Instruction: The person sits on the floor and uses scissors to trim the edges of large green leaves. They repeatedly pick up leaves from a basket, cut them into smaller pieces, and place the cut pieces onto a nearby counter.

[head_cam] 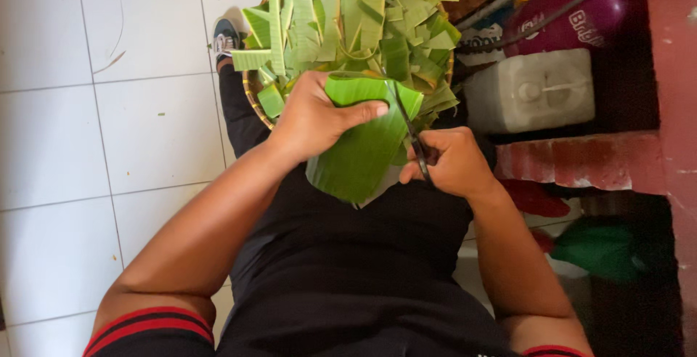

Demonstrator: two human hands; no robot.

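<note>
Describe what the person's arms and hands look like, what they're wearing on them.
Both forearms are bare; the left hand and right hand wear no gloves, and no rings or watch show. Short black sleeves with red stripes at the cuffs end at the upper arms.

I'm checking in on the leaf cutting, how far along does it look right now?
Done: a woven basket on the lap is heaped with cut green leaf strips. In hand: the left hand holds a folded banana leaf while the right hand works scissors into its upper edge. Left: most of that leaf is uncut. No other whole leaves are in view, so I can't tell how many remain.
</note>
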